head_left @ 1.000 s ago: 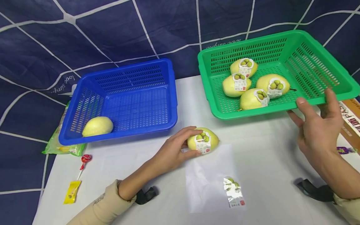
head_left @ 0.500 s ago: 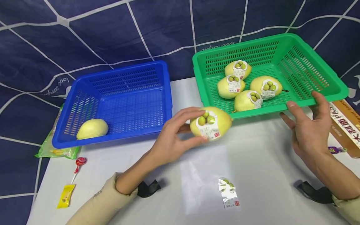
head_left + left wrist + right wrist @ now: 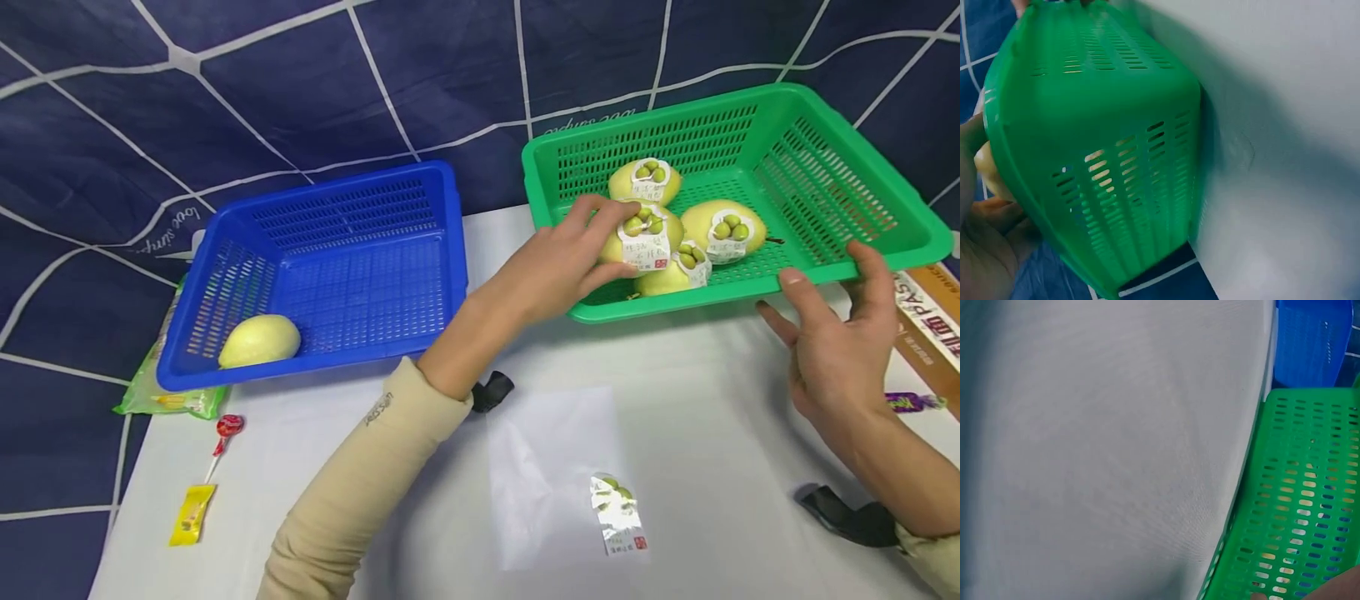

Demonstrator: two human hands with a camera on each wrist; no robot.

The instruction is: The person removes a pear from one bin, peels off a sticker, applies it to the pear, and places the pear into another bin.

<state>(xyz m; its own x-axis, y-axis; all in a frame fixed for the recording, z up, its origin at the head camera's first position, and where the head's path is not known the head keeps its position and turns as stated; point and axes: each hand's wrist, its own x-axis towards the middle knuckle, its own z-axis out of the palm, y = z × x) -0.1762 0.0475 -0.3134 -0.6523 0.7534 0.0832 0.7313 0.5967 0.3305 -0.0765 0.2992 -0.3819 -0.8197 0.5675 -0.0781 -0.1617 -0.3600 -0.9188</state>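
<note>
In the head view my left hand (image 3: 558, 262) holds a pale yellow pear (image 3: 641, 242) with a white olive-print label, just inside the near left rim of the green basket (image 3: 862, 268). Beneath and beside it lie other labelled pears (image 3: 722, 232), one partly covered by the held fruit. The left wrist view has the left hand (image 3: 988, 244) at the basket's edge. My right hand (image 3: 843, 346) grips the basket's near rim on the right, fingertips over the edge. A plain pear (image 3: 260, 340) without a visible label sits in the blue basket (image 3: 315, 367).
A clear sheet (image 3: 551, 479) with one olive sticker (image 3: 618, 512) lies on the white table. At left are a lollipop (image 3: 228, 427), a yellow packet (image 3: 192, 515) and a green bag (image 3: 161, 400). A box (image 3: 937, 321) and purple candy (image 3: 913, 402) lie at right.
My left hand has lifted the labelled pear from beside the sheet and carried it up and right, into the green basket's near left side. The right hand stays at the rim.
</note>
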